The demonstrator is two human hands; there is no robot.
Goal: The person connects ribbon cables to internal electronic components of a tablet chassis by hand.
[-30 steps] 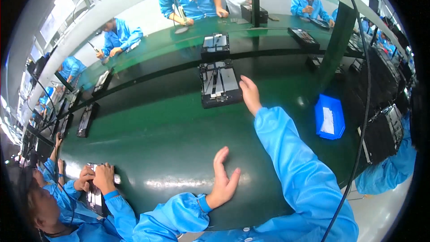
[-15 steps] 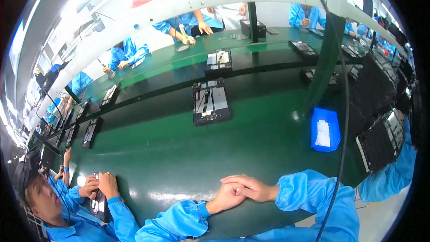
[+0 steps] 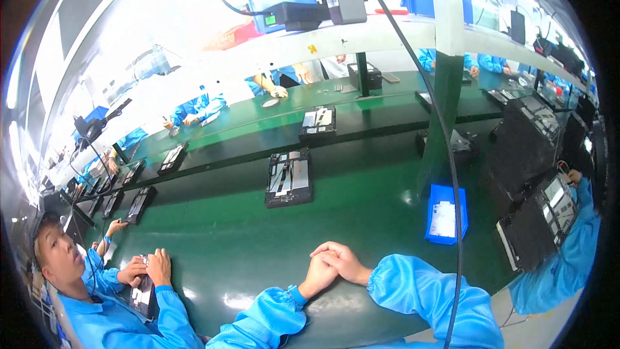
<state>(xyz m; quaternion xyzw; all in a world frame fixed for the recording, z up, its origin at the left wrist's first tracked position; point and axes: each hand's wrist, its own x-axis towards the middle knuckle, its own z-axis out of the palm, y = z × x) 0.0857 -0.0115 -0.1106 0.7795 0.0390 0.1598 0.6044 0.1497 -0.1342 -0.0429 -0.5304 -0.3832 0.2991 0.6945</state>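
My left hand (image 3: 318, 276) and my right hand (image 3: 347, 262) are folded together above the near edge of the green bench. The right hand's fingers lie closed over the left hand, whose own fingers are partly hidden. No object shows in either hand. Farther out in the middle of the bench lies a black tray (image 3: 289, 184) bearing an opened flat device with grey and silver parts. On the right is a blue bin (image 3: 446, 221) with white pieces inside.
A co-worker at my left handles a black tray (image 3: 143, 297). Stacked black trays (image 3: 526, 148) stand at my right, beside another person's blue sleeve (image 3: 558, 268). A cable (image 3: 450, 155) hangs before a green post (image 3: 440, 103). More trays lie along the raised strip behind.
The view has tilted upward, so the bench and trays sit lower and more of the upper shelf shows. My hands stay folded together.
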